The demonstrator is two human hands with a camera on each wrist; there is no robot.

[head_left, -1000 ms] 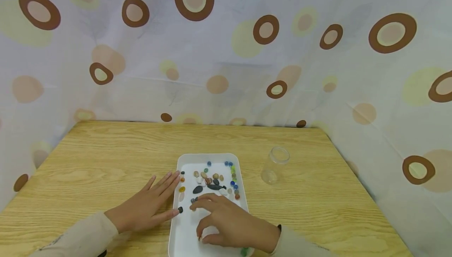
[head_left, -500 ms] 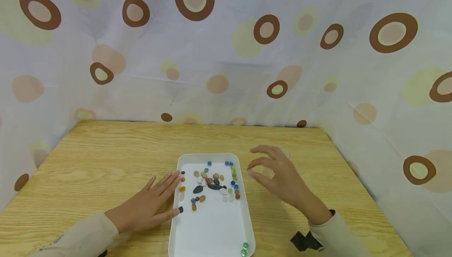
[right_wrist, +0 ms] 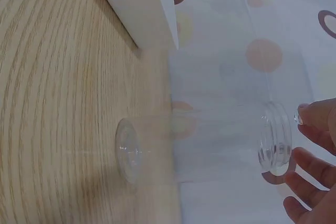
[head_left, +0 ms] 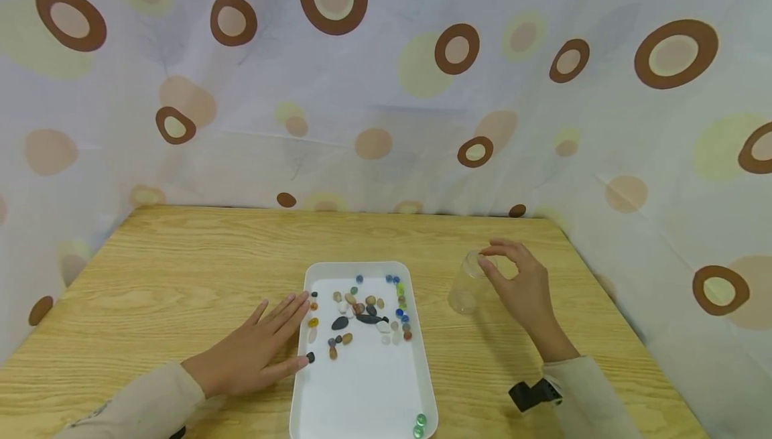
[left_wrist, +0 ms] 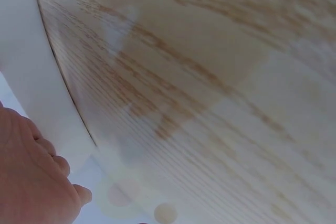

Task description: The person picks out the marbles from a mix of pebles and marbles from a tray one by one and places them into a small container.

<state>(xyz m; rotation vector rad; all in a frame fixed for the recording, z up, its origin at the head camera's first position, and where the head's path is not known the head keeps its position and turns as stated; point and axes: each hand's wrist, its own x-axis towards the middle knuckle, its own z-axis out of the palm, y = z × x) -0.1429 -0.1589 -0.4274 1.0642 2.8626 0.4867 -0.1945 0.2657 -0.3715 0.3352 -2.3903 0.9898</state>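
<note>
Clear jar (head_left: 463, 290) is stood upright on the wood-grain table (head_left: 211, 258), right of the white tray (head_left: 362, 392) and apart from it, mouth up. Right hand (head_left: 523, 288) is held at the jar mouth. Grip is narrow: a small clear piece (right_wrist: 300, 116) is pinched between thumb and index fingertip, just off the rim in the right wrist view. Other fingers are held near the rim; whether the glass is touched can't be told.

Left hand (head_left: 247, 352) is laid with fingers straight and spread, tips at the tray's left edge; nothing is gripped. Its thumb tip is placed right by a black stone (head_left: 310, 357); contact can't be confirmed.

In the tray, a long dark stone (head_left: 368, 319) is set among mixed pebbles, mid to far end. Two green marbles (head_left: 419, 425) are placed in the near right corner. A yellow piece (head_left: 313, 322) is set along the left side. The spotted backdrop (head_left: 374, 90) is hung behind the table.
</note>
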